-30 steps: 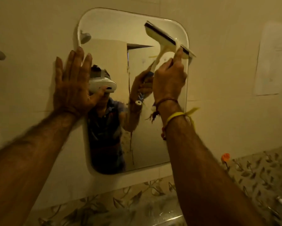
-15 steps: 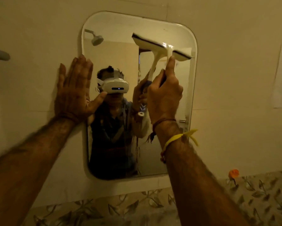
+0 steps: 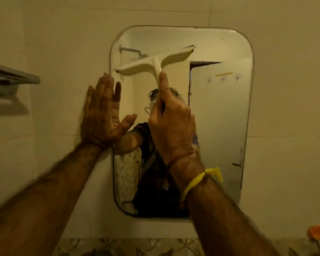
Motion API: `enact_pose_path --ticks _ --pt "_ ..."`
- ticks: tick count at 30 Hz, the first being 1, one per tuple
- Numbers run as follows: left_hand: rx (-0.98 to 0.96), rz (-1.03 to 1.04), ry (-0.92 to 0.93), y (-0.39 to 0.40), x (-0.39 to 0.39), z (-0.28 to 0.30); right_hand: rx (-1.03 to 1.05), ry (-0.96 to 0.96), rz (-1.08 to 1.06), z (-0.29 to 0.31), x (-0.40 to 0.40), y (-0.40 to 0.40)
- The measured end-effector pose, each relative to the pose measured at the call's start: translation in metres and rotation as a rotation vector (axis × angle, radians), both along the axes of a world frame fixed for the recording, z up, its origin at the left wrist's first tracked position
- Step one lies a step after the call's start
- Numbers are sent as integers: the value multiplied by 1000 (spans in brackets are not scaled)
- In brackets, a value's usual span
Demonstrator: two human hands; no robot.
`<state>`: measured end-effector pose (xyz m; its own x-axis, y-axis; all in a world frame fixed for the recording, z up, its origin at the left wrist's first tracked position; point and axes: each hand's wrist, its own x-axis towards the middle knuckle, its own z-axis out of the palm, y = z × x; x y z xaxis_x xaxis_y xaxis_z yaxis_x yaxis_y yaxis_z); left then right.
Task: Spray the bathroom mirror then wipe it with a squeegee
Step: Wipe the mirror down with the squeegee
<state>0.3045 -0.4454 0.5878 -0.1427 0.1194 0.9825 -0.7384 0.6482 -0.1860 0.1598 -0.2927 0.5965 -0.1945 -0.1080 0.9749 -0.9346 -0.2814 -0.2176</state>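
Glass, plastic, metal and tile, as we see them

We see a glossy glass mirror [image 3: 218, 115] on smooth, matt cream wall tiles [image 3: 288, 89], a squeegee [image 3: 153, 61] of smooth pale plastic with a dark rubber-like edge, a shiny metal rail [image 3: 13, 77] at left, and a yellow cloth-like band [image 3: 201, 179] on the right wrist.

A metal rail [image 3: 13, 76] on a round wall mount juts out at the far left of the pale tiled wall [image 3: 284, 89]. Along the bottom runs a strip of tiles with a leaf pattern [image 3: 118, 246] — and at the lower right sits a small orange thing [image 3: 316, 233], too blurred to name.
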Motion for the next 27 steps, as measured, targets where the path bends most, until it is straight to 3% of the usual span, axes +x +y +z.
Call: enact_pose_path --ticks 3,6,10,14,20,22,27 --pt "10 9 7 0 1 1 158 75 -4 -52 -3 8" --pt "0 1 4 -2 1 0 160 65 -36 -76 -6 15" --pt "9 -36 31 -2 0 0 12 77 -61 -17 15 -5" --pt "12 -95 83 -1 1 0 28 56 -45 14 39 -22" --pt "0 -174 57 -3 3 -1 99 -33 -92 -111 21 -4" --pt "-28 -161 13 -3 3 -2 96 -43 -127 -126 13 2" --pt "-3 -122 -5 0 2 0 -82 -168 -138 -30 1 0"
